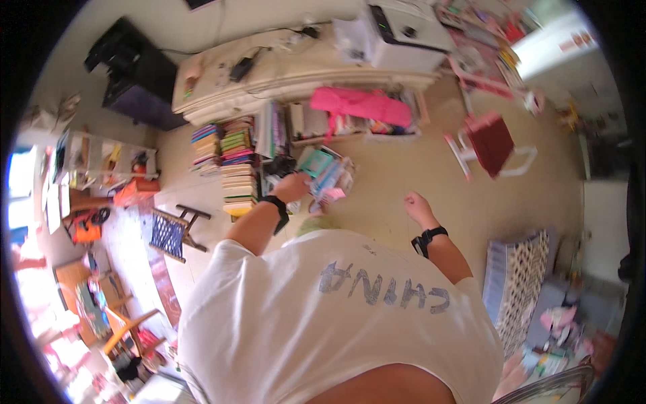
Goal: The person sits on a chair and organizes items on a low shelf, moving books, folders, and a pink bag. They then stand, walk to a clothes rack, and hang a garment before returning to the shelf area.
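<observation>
My left hand (291, 187) reaches down over the floor, between stacks of books (239, 184) and a loose pile with a teal box (318, 162), a blue packet (328, 180) and a pink item (334, 193). Its fingers are blurred, so whether they hold anything cannot be told. A black item (280, 165) lies just beyond this hand. Off to the right, my right hand (417, 206) is closed in a loose fist above the tiled floor, touching nothing. Both wrists wear black bands.
A long low cabinet (303, 76) with an open drawer holding a bright pink bag (361, 106) stands ahead. On its top is a white printer (411, 43). A red-seated chair (488, 144) is at right, a folding stool (169, 235) at left, a patterned cushion (522, 288) at lower right.
</observation>
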`<state>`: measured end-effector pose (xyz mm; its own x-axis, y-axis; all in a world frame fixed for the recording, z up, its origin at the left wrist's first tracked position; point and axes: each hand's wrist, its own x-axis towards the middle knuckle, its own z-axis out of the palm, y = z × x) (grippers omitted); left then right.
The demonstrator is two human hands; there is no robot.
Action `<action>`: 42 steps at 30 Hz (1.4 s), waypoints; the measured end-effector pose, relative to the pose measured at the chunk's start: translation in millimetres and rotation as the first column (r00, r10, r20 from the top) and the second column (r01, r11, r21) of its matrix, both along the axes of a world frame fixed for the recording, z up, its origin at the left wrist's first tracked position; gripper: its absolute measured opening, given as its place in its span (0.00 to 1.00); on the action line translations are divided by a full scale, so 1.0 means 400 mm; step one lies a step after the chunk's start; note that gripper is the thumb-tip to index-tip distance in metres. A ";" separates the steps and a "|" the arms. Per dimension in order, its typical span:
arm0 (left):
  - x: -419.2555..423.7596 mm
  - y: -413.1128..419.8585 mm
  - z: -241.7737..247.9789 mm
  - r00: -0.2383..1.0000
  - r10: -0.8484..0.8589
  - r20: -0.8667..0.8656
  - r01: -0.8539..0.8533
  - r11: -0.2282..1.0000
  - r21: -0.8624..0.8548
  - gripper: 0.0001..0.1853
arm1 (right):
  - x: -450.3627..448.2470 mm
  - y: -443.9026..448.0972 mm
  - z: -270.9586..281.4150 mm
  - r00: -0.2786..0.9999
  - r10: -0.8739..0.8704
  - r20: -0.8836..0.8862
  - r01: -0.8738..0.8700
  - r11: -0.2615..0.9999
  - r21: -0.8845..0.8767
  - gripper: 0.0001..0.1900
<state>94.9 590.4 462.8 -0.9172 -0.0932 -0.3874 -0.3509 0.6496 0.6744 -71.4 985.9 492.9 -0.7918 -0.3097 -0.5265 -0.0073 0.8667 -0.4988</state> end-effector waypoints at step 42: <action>-0.335 0.155 -0.234 0.692 0.610 0.386 -0.665 0.747 0.011 0.15 | -0.868 -0.660 -0.389 0.667 0.737 -0.111 -0.730 0.676 0.106 0.15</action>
